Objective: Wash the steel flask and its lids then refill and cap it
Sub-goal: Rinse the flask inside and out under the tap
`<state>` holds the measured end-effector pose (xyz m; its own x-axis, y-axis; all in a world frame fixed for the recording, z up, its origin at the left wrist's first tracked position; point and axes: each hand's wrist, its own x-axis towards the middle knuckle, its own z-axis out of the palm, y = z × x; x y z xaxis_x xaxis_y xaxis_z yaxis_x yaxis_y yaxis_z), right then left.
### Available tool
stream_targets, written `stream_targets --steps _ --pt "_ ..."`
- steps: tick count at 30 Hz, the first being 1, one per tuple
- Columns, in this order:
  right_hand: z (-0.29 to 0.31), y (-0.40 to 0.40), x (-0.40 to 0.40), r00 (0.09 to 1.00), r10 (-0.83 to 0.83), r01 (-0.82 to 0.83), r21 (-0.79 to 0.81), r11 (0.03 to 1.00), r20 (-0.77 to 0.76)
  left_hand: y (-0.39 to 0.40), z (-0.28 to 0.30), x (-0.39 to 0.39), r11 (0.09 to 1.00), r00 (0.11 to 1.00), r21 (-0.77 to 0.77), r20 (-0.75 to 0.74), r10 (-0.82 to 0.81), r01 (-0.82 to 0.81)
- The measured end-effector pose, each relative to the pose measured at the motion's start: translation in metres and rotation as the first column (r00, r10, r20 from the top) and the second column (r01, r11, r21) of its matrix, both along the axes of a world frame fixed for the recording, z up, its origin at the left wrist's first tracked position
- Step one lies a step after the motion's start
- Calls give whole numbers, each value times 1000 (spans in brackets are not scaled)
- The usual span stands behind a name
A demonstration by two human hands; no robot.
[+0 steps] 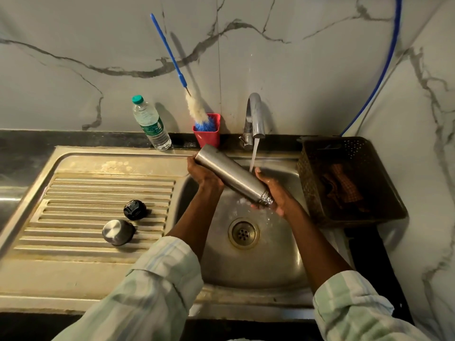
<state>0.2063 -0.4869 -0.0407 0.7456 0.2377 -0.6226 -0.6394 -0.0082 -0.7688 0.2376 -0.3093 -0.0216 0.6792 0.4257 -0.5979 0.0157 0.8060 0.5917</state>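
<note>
Brushed steel, the flask (231, 175) lies tilted over the sink (248, 267), base up toward the red cup (207, 134), threaded mouth down and uncapped. The left hand (202, 174) wraps its grip round the base end; the right hand (273, 190) cradles the neck, fingers curled under the mouth. Water from the curved chrome tap (254, 116) falls just beyond the right grip, touching that hand. Left of both grips, on the ribbed drainboard (73, 198), a black lid (134, 209) and a domed steel lid (118, 232) sit near each other, well apart from the flask. Behind the left grip stand the cup with a blue-handled bottle brush (194, 107) and a clear plastic bottle (151, 124). Close right of the right grip, a dark perforated basket (320, 153) holding cloth borders the basin. Below the grips, the basin around the drain (243, 233) lies open.
</note>
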Motion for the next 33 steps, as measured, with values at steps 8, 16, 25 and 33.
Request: stream_targets --steps 8,16,25,33 --pt "26 32 17 828 -260 471 -365 803 497 5 -37 -30 988 974 -66 -187 129 -143" --pt "42 72 10 677 126 518 -592 618 725 -11 -63 -44 890 836 -106 -308 -453 443" --pt "21 69 5 742 -101 365 -273 890 663 -19 -56 -51 616 497 -195 -433 -752 763" --pt "31 60 19 817 -141 363 -307 880 560 -31 -33 -43 561 653 338 -332 -680 756"
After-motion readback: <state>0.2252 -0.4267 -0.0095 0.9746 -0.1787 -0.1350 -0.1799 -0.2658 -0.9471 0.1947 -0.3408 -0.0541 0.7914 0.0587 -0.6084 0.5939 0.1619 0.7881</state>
